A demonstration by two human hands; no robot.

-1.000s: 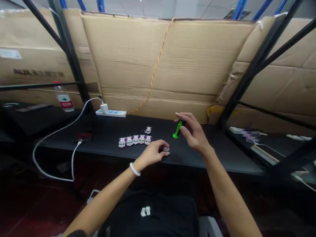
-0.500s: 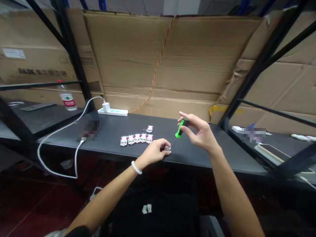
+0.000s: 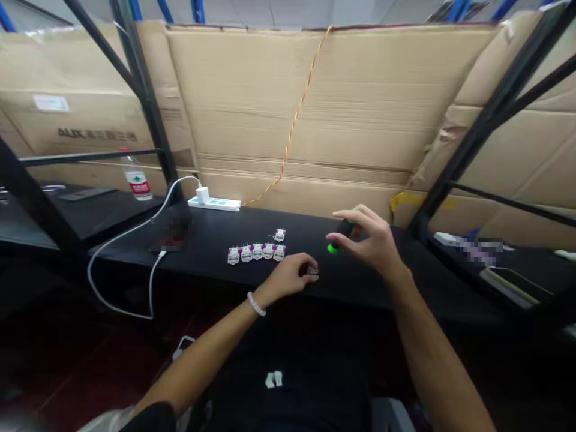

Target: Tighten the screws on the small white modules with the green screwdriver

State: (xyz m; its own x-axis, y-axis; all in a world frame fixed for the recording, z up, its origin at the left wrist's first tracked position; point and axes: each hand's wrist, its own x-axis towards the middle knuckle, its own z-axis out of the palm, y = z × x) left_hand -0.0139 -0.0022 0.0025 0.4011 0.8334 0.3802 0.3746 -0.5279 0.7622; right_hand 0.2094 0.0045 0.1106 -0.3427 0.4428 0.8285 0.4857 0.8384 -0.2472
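Observation:
My left hand (image 3: pixel 288 275) rests near the front edge of the black desk, thumb and fingers pinching a small switch-like part (image 3: pixel 312 272), mostly covered by the fingers. My right hand (image 3: pixel 371 241) is raised just to the right, gripping a screwdriver (image 3: pixel 344 230) by its black and green handle. The screwdriver's shaft cannot be made out against the dark desk. Left of my hands stands a row of several small white and purple parts (image 3: pixel 257 251). One more such part (image 3: pixel 279 234) sits behind the row's right end.
A white power strip (image 3: pixel 215 204) with a plugged-in charger lies at the back left, its white cable (image 3: pixel 121 233) looping over the front edge. Cardboard (image 3: pixel 360 114) walls the back. Black metal posts (image 3: pixel 150 114) flank the desk, and a water bottle (image 3: pixel 138 183) stands beyond the left one.
The screwdriver has tilted and moved off the part in my left hand, where its shaft pointed before. My left hand keeps its pinch. The whole view has shifted slightly and brightened at the back.

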